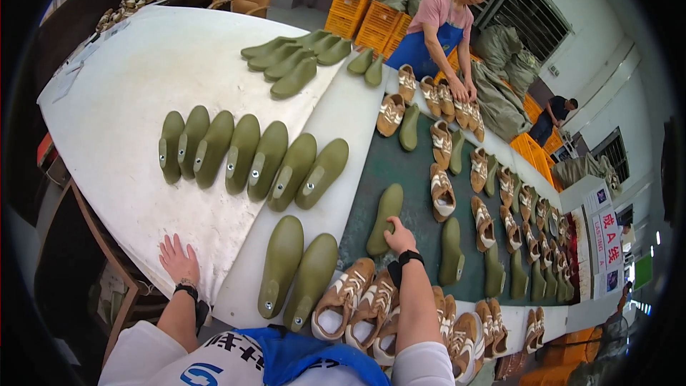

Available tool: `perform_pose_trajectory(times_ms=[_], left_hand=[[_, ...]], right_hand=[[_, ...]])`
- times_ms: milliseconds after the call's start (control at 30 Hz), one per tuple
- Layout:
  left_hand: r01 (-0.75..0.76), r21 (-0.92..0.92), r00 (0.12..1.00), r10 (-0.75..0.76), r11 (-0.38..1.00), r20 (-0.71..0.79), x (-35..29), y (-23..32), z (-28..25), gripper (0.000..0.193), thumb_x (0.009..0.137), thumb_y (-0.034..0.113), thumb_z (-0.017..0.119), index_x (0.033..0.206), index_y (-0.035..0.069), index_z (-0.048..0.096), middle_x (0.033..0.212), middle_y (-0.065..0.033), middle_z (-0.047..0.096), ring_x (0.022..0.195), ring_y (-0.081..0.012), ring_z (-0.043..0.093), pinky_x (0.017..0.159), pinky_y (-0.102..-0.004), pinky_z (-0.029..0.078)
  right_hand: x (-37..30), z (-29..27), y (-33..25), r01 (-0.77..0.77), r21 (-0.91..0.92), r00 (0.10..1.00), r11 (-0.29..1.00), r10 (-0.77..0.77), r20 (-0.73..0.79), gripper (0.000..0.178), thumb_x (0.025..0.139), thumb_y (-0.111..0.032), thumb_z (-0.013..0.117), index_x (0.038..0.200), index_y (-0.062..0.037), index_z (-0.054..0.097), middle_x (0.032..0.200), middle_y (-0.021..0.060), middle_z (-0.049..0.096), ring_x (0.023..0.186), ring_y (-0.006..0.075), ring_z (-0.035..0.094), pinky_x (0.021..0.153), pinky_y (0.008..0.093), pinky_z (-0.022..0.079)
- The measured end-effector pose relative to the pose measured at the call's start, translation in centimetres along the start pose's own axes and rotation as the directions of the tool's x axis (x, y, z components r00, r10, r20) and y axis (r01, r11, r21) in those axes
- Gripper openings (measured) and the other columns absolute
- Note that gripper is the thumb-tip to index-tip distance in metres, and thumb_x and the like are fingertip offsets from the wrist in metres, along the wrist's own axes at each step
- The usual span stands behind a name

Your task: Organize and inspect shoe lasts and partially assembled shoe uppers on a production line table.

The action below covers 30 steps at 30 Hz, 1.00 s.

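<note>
My left hand [180, 260] lies with fingers spread on the white covered table [121, 207], holding nothing. My right hand [401, 236] is closed on the side of a green shoe last [387, 207], which lies on the dark green belt. Left of that hand, a pair of green shoe lasts [280, 264] rests on the pale strip between table and belt. A row of several more lasts [243, 154] stands farther up on the white cloth. Brown and white sneakers [344, 297] lie close to my right forearm, partly covered by it.
The dark green belt [361, 236] carries sneakers and lasts in rows toward the right. Another group of lasts [293, 64] lies at the table's far side. Across the belt, a person in a blue apron [436, 43] handles sneakers. Orange crates [350, 14] stand behind.
</note>
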<state>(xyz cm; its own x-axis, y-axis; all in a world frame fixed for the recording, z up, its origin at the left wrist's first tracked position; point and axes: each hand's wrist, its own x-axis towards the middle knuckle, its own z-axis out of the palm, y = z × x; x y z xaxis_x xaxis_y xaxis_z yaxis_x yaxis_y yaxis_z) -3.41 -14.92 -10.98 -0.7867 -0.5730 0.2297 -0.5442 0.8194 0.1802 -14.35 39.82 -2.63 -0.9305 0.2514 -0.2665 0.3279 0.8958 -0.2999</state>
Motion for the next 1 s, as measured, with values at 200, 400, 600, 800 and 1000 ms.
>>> perform_pose_trajectory(times_ms=[200,400,600,800,1000], left_hand=[[0.011,0.005,0.999,-0.012,1.0,0.051,-0.3,0.4,-0.2,0.051,0.088,0.03,0.051,0.135,0.014,0.041,0.145,-0.0108,0.033,0.135,-0.0332,0.026,0.108,-0.0505,0.022],[0.03,0.036,0.995,-0.033,0.999,0.098,-0.3,-0.4,0.0,0.051,0.09,0.034,0.048,0.137,0.014,0.04,0.148,-0.0095,0.028,0.136,-0.0323,0.024,0.11,-0.0503,0.018],[0.026,0.079,0.993,-0.035,0.997,0.11,0.0,-0.3,0.1,0.051,0.092,0.038,0.043,0.139,0.017,0.038,0.148,-0.0084,0.028,0.137,-0.0318,0.022,0.11,-0.0503,0.018],[0.004,0.113,0.994,-0.016,0.994,0.104,0.5,0.3,0.6,0.051,0.093,0.039,0.041,0.139,0.018,0.037,0.148,-0.0077,0.029,0.136,-0.0321,0.025,0.109,-0.0502,0.02],[0.006,0.129,0.996,-0.018,0.992,0.086,0.6,0.1,1.3,0.051,0.092,0.04,0.042,0.139,0.019,0.038,0.148,-0.0074,0.029,0.135,-0.0318,0.026,0.108,-0.0502,0.021]], right_hand=[[-1.1,0.7,2.6,-0.042,-0.124,0.999,0.991,0.043,0.003,0.049,0.082,-0.033,0.056,0.128,-0.0233,0.044,0.106,0.019,0.063,0.1,0.0365,0.06,0.085,0.0445,0.047],[-4.1,-0.8,1.9,-0.001,-0.102,1.0,0.995,-0.002,-0.029,0.054,0.081,-0.03,0.058,0.132,-0.0188,0.042,0.103,0.0192,0.064,0.096,0.037,0.06,0.082,0.0442,0.048],[-16.2,-4.8,-0.3,0.343,0.212,0.933,0.915,-0.358,0.038,0.023,0.08,-0.023,0.059,0.09,-0.0048,0.068,0.083,0.0178,0.066,0.079,0.0342,0.064,0.07,0.04,0.05],[-29.5,2.5,-2.5,0.38,0.114,0.892,0.918,-0.397,0.218,0.035,0.079,-0.026,0.064,0.107,-0.0058,0.061,0.089,0.0163,0.065,0.082,0.0333,0.063,0.071,0.0417,0.051],[-31.6,3.5,-3.7,0.138,-0.006,0.987,0.99,-0.137,0.082,0.026,0.079,-0.024,0.065,0.1,-0.0116,0.06,0.078,0.0141,0.065,0.072,0.0326,0.064,0.064,0.0427,0.051]])
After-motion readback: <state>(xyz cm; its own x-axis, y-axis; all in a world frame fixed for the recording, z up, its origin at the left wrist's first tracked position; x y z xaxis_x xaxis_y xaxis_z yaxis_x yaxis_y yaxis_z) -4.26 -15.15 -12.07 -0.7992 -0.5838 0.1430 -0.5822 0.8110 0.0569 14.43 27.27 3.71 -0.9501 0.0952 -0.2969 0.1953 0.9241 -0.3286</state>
